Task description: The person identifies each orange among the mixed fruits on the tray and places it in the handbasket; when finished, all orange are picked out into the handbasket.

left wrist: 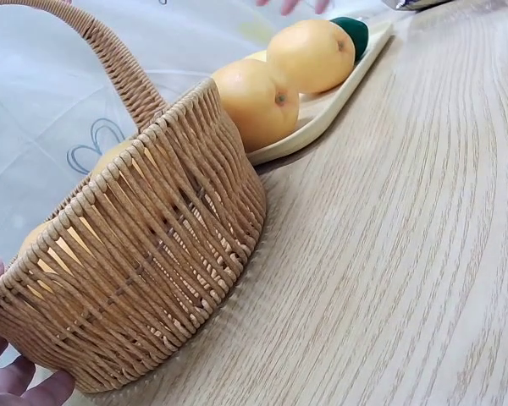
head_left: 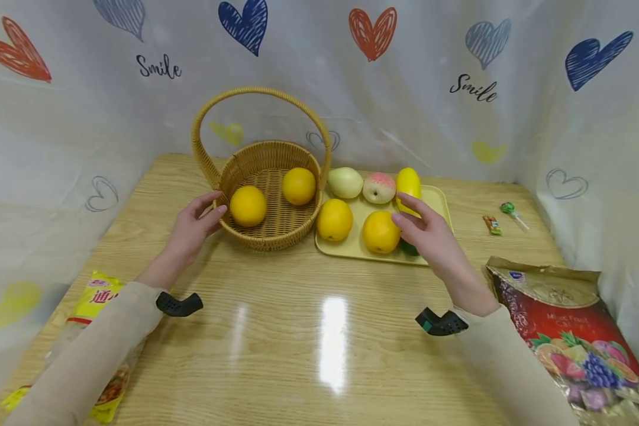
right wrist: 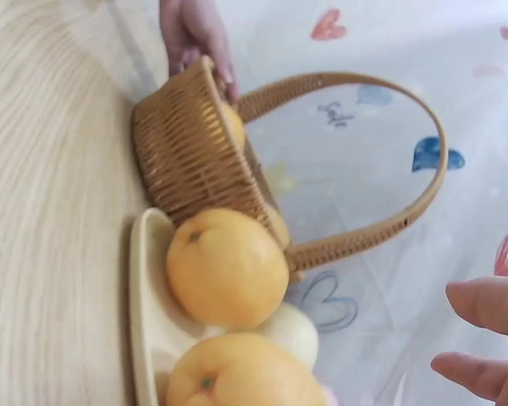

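A wicker basket with a tall arched handle holds two oranges, one orange at its left and another orange at its right. My left hand grips the basket's left rim, thumb over the edge and fingers against the outer wall. Above the yellow tray, my right hand hovers with thumb and fingers spread, holding nothing. Nearest to it is an orange; in the right wrist view the fingers stand apart from the fruit. A second orange lies at the tray's left.
Along the tray's back are a pale green fruit, a peach and a yellow fruit. Something dark green is partly hidden. A wrapped candy, a lollipop, a candy bag and a yellow package flank them.
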Tool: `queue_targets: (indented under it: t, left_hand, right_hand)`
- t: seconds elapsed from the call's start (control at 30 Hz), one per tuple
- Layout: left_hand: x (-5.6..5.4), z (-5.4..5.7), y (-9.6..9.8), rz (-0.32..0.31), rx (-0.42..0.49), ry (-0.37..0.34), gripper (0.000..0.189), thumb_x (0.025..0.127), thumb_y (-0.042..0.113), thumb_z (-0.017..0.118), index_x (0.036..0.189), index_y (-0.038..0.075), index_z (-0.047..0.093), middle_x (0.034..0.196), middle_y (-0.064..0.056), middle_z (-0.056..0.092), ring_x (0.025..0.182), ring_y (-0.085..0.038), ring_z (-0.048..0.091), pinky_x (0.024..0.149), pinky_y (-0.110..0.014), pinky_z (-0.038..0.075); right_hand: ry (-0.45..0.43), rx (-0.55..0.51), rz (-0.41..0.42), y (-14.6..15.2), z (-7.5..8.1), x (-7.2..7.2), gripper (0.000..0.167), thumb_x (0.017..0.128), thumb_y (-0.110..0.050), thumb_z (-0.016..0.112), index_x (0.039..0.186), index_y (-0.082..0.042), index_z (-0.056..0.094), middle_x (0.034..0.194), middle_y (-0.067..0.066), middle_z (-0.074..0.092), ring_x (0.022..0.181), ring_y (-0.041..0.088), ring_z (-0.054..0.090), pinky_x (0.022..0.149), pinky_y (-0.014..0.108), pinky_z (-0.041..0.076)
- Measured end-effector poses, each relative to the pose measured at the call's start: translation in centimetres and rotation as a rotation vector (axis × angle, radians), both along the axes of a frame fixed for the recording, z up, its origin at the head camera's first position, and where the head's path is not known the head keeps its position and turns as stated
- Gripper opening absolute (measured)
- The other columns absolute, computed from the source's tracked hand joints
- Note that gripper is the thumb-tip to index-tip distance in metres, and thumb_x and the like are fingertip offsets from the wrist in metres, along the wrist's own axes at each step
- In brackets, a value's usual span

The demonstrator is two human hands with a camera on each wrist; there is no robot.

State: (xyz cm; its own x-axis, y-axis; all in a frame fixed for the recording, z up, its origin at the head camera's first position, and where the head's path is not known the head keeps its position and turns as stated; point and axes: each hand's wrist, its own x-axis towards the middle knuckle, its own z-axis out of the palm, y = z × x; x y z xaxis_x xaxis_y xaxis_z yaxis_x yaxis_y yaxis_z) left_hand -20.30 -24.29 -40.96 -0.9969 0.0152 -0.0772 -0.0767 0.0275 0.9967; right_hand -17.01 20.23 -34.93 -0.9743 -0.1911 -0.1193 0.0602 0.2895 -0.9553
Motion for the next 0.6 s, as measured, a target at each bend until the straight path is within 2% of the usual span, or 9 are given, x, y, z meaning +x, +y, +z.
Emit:
queue_targets:
  t: [0.23, 0.4, 0.5, 0.6]
  left_hand:
    - [-0.1, 0.0, 0.0, -0.005, -0.02, -0.001, 0.062, 0.099, 0.026, 0.061, 0.151, 0.005, 0.035, 0.161, -0.012, 0.018, 0.139, -0.024, 0.036, 0.091, -0.017, 0.05]
    - [-0.1, -0.1, 0.0, -0.003, -0.002, -0.01, 0.062, 0.098, 0.026, 0.061, 0.151, 0.006, 0.036, 0.161, -0.012, 0.019, 0.132, -0.018, 0.043, 0.089, -0.015, 0.051]
    - [-0.1, -0.1, -0.1, 0.0, -0.002, -0.023, 0.062, 0.098, 0.026, 0.061, 0.151, 0.007, 0.035, 0.162, -0.011, 0.018, 0.128, -0.014, 0.047, 0.089, -0.016, 0.051]
    - [-0.1, -0.1, -0.1, -0.001, -0.011, -0.031, 0.061, 0.099, 0.026, 0.06, 0.151, 0.008, 0.035, 0.162, -0.01, 0.017, 0.13, -0.015, 0.045, 0.092, -0.019, 0.05]
  right_hand:
    - [-0.081, -0.029, 0.017, 1.5, -1.3, 0.4, 0.073, 0.1, -0.039, 0.056, 0.158, -0.014, 0.018, 0.163, 0.004, 0.014, 0.14, 0.029, 0.034, 0.105, 0.049, 0.043]
    - [-0.098, -0.06, 0.025, 1.4, -2.0, 0.2, 0.071, 0.101, -0.034, 0.055, 0.158, -0.012, 0.017, 0.163, 0.006, 0.014, 0.139, 0.031, 0.034, 0.105, 0.054, 0.041]
    - [-0.108, -0.059, 0.027, 1.0, -2.3, -0.1, 0.072, 0.101, -0.032, 0.057, 0.158, -0.012, 0.018, 0.162, 0.008, 0.014, 0.142, 0.031, 0.029, 0.105, 0.057, 0.04]
    - [-0.117, -0.035, 0.023, 0.7, -2.5, -0.4, 0.071, 0.1, -0.034, 0.058, 0.158, -0.015, 0.02, 0.162, 0.01, 0.013, 0.145, 0.031, 0.022, 0.106, 0.057, 0.039]
